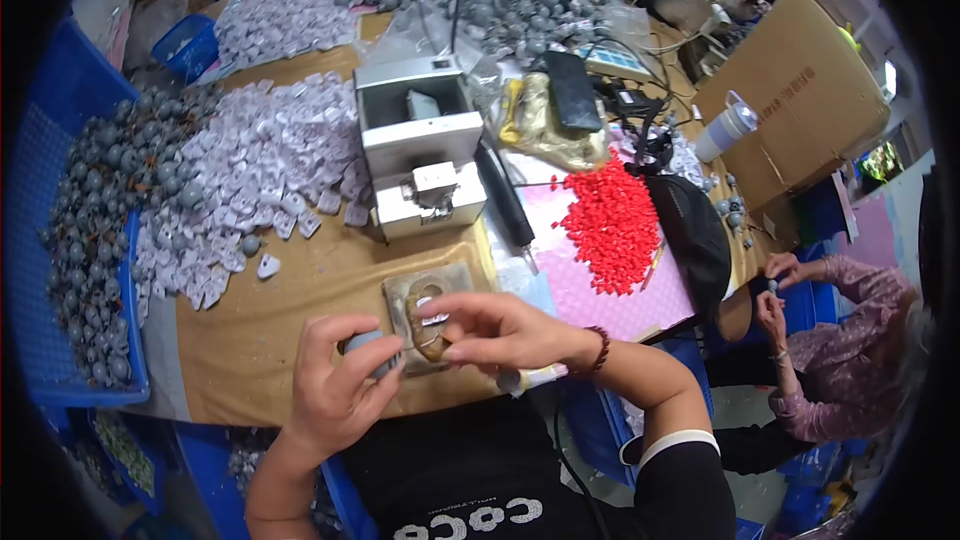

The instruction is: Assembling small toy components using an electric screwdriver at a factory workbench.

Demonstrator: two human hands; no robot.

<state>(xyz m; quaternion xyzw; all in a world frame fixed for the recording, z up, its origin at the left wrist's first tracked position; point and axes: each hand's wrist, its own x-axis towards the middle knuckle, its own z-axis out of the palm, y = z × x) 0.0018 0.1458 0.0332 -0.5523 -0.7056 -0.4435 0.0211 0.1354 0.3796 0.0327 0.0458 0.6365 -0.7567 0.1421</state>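
Note:
My left hand (pixel 340 380) grips a round grey plastic part (pixel 376 351) between thumb and fingers, close above the table's front edge. To its right, my right hand (pixel 515 333) has its fingers curled over a square metal block (pixel 397 292) with a round recess. By the right fingertips shows a small white piece (pixel 432 311); whether they pinch it or something else is not clear. A white and grey bench machine (pixel 425 135) with a metal clamp on its front stands just beyond the block.
White plastic pieces (pixel 275 155) lie heaped left of the machine, beside a blue crate (pixel 135 340) of grey round parts. Red small parts (pixel 610 225) cover a pink sheet at right, near a black pouch (pixel 690 235). A co-worker (pixel 850 350) sits at right, handling a small part.

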